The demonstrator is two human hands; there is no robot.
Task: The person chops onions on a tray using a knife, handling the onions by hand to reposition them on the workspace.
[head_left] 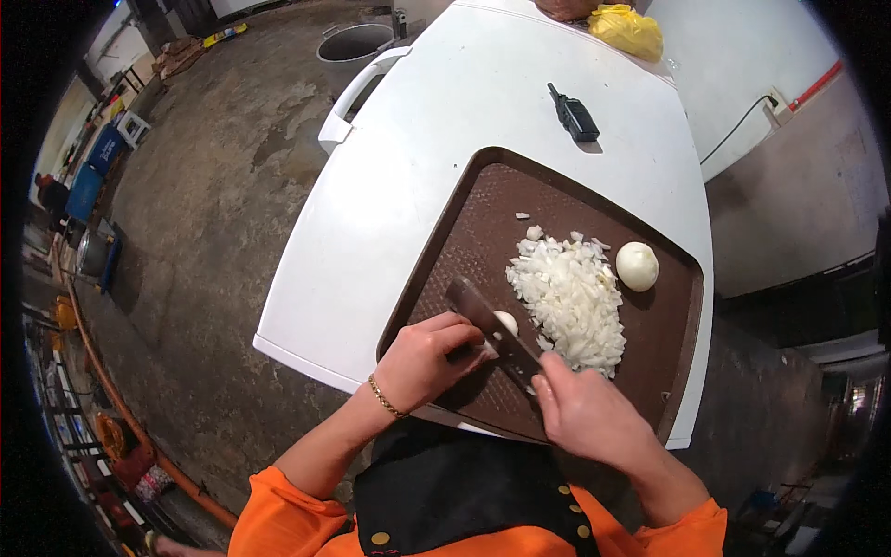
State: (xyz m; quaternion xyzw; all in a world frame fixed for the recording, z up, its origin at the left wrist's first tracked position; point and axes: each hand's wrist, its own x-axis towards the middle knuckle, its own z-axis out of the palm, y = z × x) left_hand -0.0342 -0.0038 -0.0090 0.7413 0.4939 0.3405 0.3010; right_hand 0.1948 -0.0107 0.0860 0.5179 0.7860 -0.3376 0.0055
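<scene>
A brown serving tray (463, 223) lies on a white lid-like top (362, 230). My right hand (592, 411) grips the handle of a wide-bladed knife (491, 324), its blade slanting across the tray, slightly blurred. Close beside the blade, my left hand (435, 355) curls its fingers around a piece of onion (490, 350), mostly hidden by them. Another white onion piece (507, 322) shows just past the blade. To the right of the knife spreads a heap of chopped onion (571, 306), and a whole peeled onion (637, 267) sits near the tray's right rim.
A black handheld radio (575, 117) lies beyond the tray. A yellow plastic bag (626, 33) stands at the far edge. The white handle (358, 97) juts out left, near a large metal pot (353, 45) on the floor. A wall outlet with a cord (774, 103) is at right.
</scene>
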